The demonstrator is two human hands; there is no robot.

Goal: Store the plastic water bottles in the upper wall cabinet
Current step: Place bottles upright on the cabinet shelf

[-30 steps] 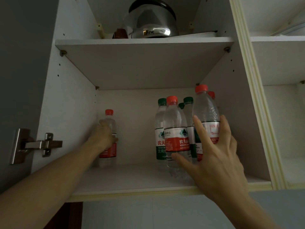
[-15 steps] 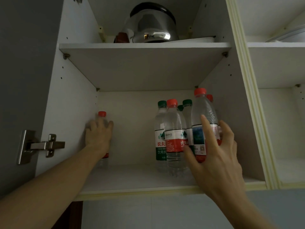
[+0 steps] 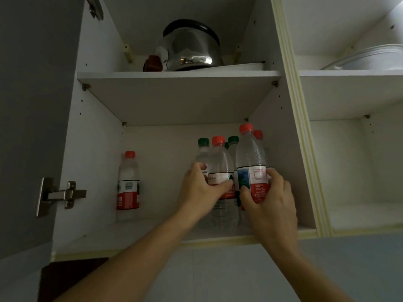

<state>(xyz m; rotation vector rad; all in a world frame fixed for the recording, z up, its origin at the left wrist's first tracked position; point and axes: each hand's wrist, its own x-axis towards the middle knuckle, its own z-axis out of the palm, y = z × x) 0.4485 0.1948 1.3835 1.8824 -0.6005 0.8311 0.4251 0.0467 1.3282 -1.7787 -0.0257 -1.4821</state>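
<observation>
Several clear plastic water bottles with red or green caps stand clustered at the right of the lower shelf (image 3: 135, 236) of the open wall cabinet. My right hand (image 3: 270, 203) grips the tallest-looking red-capped bottle (image 3: 250, 158) at the front right, around its label. My left hand (image 3: 200, 190) grips the red-capped bottle (image 3: 220, 160) beside it, fingers curled round its label. One more red-capped bottle (image 3: 128, 184) stands alone at the back left of the shelf, untouched.
A steel kettle (image 3: 187, 49) sits on the upper shelf. The cabinet door (image 3: 32, 127) hangs open at the left, with its hinge (image 3: 63, 195) on the side wall. A neighbouring cabinet bay (image 3: 353, 166) lies to the right, with a bowl-like dish (image 3: 366, 59) above.
My left hand let go of the lone bottle at the back left and moved right to grip a bottle in the cluster. My right hand closed round the front right bottle.
</observation>
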